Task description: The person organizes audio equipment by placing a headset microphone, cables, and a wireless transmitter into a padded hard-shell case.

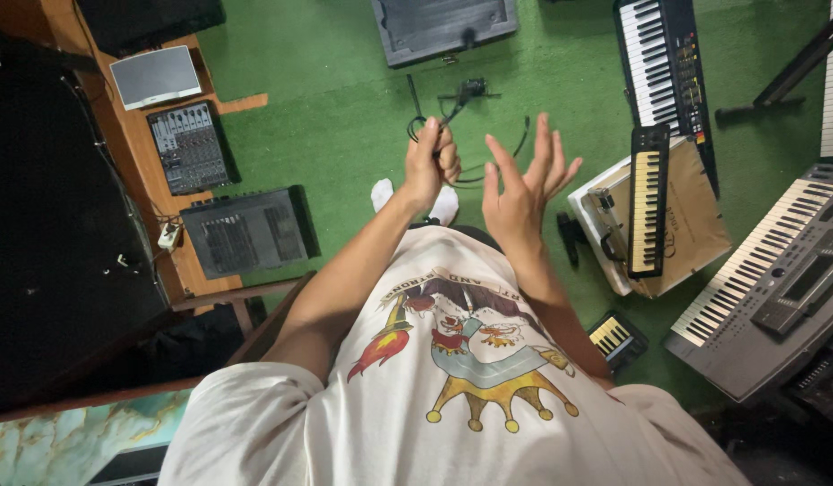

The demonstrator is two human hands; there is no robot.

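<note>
I look straight down my white printed shirt at a green carpet [326,108]. My left hand [431,164] is closed around a coiled black cable [452,112]; one end with a small black connector block sticks up past my fist, and loops hang below it. My right hand [524,184] is beside it, fingers spread and palm empty, not touching the cable. My feet in white socks [382,193] show below my hands.
Several keyboards lie on the right: a small black one [648,200] on a cardboard box, a grey one [765,286], a black one [661,59]. A mixer [189,146], amplifier [249,230] and speaker [155,76] sit left by a wooden shelf. A dark case [443,27] lies ahead.
</note>
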